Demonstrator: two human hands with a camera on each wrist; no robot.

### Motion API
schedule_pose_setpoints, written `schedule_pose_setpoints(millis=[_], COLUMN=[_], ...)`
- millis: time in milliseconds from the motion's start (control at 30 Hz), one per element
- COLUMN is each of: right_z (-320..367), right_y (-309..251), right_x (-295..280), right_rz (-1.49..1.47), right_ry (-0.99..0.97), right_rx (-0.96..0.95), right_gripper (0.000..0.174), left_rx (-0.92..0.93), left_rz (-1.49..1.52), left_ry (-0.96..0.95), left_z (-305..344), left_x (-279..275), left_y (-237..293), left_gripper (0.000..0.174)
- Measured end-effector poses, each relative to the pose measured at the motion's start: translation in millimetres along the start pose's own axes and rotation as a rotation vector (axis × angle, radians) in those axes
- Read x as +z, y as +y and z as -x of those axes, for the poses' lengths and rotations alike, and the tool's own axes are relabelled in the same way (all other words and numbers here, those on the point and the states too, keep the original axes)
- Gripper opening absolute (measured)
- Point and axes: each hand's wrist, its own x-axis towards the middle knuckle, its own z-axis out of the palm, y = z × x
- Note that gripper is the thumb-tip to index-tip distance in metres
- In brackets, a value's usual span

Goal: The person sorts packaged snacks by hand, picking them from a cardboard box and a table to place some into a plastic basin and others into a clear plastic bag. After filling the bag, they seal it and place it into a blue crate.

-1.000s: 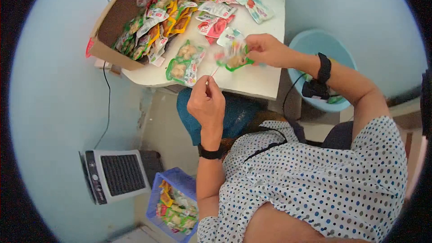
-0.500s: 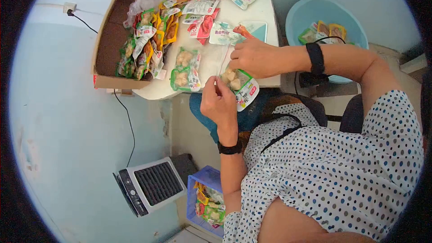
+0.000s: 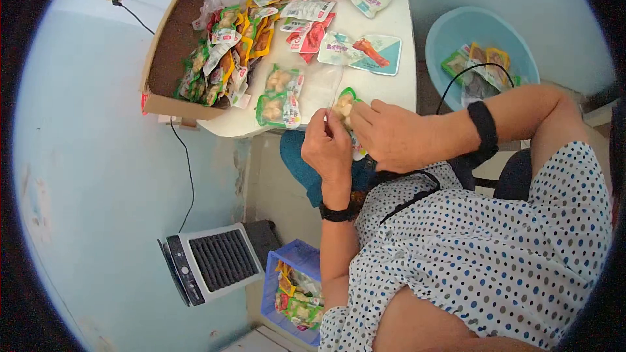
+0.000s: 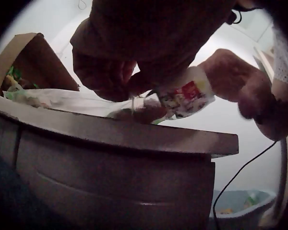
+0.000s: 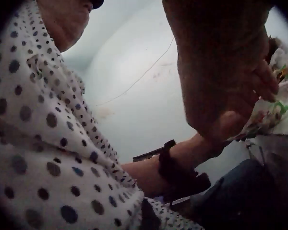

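Note:
My left hand (image 3: 328,151) pinches the edge of a clear plastic bag (image 3: 322,82) near the table's front edge. My right hand (image 3: 399,135) grips a green-edged snack packet (image 3: 345,103) with pale round pieces inside, close beside the left fingertips. Part of this packet is hidden by the right hand; its white and red label (image 4: 188,94) shows in the left wrist view. Two similar green-edged packets (image 3: 276,108) lie on the table just left of the bag. The right wrist view shows mostly the back of the right hand (image 5: 225,81).
A cardboard box (image 3: 186,109) full of mixed packets stands at the table's left. White, red and teal packets (image 3: 377,56) lie further back. A blue basin (image 3: 438,39) with packets is at right, a cable (image 3: 456,78) over it. A purple basket (image 3: 268,293) and air cooler (image 3: 225,264) stand below.
My right hand has brought the green-edged packet from over the table toward my left fingertips at the front edge. The left hand keeps its pinch on the bag. The head view has shifted.

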Motion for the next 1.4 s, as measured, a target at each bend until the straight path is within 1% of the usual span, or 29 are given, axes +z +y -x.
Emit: schedule_pose_setpoints(millis=[67, 167, 267, 367, 467, 567, 667, 767, 867, 967, 1067, 1100, 1167, 1200, 1233, 1267, 1300, 1333, 1367, 1400], right_z=[1.5, -1.5, -5.3, -13.5, -14.6, -14.1, -16.5, -15.1, -17.8, -18.0, -17.0, -12.7, -6.9, -9.8, -13.9, -14.6, -11.3, -13.7, -12.8, -19.3], right_y=[-4.3, -3.9, -6.7, -1.8, 0.3, 2.1, 14.5, 25.2, 40.7, 66.6, 74.7, 85.1, 86.9, 86.1, 74.8, 73.2, 75.4, 72.0, 64.4, 51.3], right_x=[11.7, 31.3, 32.9, 37.1, 45.2, 44.7, 40.3, 26.9, -0.4, -23.1, -60.3, -48.0, -18.4, -14.9, -29.6, -18.8, 4.8, 10.8, 11.9, 2.2], right_rz=[0.283, 0.291, 0.274, 0.199, 0.263, 0.284, 0.245, 0.045, -0.053, -0.133, -0.613, -0.790, -1.146, -1.320, -1.597, -1.674, -1.752, -1.832, -1.961, -2.090], right_ry=[-0.013, 0.072, 0.047, 0.136, 0.210, 0.113, 0.097, 0.059, 0.127, 0.180, 0.141, 0.102, 0.152, 0.171, 0.205, 0.222, 0.238, 0.257, 0.281, 0.303], right_rx=[0.015, 0.036, 0.152, 0.197, 0.206, 0.216, 0.193, 0.261, 0.350, 0.407, 0.571, 0.617, 0.804, 0.890, 0.893, 0.918, 0.948, 0.983, 0.979, 0.980], right_gripper=[0.038, 0.028, 0.032, 0.037, 0.042, 0.034, 0.024, 0.018, 0.012, 0.012, 0.019, 0.022, 0.020, 0.020, 0.016, 0.017, 0.020, 0.024, 0.027, 0.031], left_rx=[0.002, 0.016, 0.028, 0.028, 0.039, 0.034, 0.049, 0.044, 0.008, -0.010, -0.028, -0.039, -0.012, 0.000, -0.012, -0.025, -0.039, -0.016, 0.012, 0.036], left_rz=[-0.003, 0.011, 0.036, 0.047, 0.065, 0.064, 0.015, 0.004, 0.039, 0.080, 0.088, 0.086, 0.098, 0.104, 0.117, 0.129, 0.140, 0.133, 0.124, 0.116], left_ry=[0.016, 0.046, 0.069, 0.070, 0.094, 0.096, 0.084, 0.099, 0.118, 0.146, 0.145, 0.140, 0.152, 0.167, 0.173, 0.177, 0.177, 0.198, 0.218, 0.235], left_z=[-0.5, -1.9, -3.6, -4.8, -5.0, -5.3, -9.6, -9.5, -13.2, -14.7, -15.9, -15.6, -14.4, -15.4, -16.7, -16.8, -17.3, -18.2, -17.3, -17.8], left_x=[-2.9, -3.6, -3.8, -4.8, -5.0, -5.5, -10.6, -13.2, -15.2, -16.6, -17.2, -17.4, -17.1, -17.3, -18.9, -20.1, -20.6, -20.5, -19.0, -18.7], left_y=[0.2, -0.3, -2.8, -1.5, -0.9, 0.3, 2.6, 5.7, 2.4, 1.1, 1.7, 1.8, 1.3, 1.2, 1.6, 1.9, 1.9, 0.9, -1.1, -1.9], left_gripper=[0.011, 0.010, 0.010, 0.010, 0.010, 0.010, 0.010, 0.010, 0.010, 0.009, 0.009, 0.009, 0.009, 0.009, 0.009, 0.009, 0.010, 0.010, 0.011, 0.011])
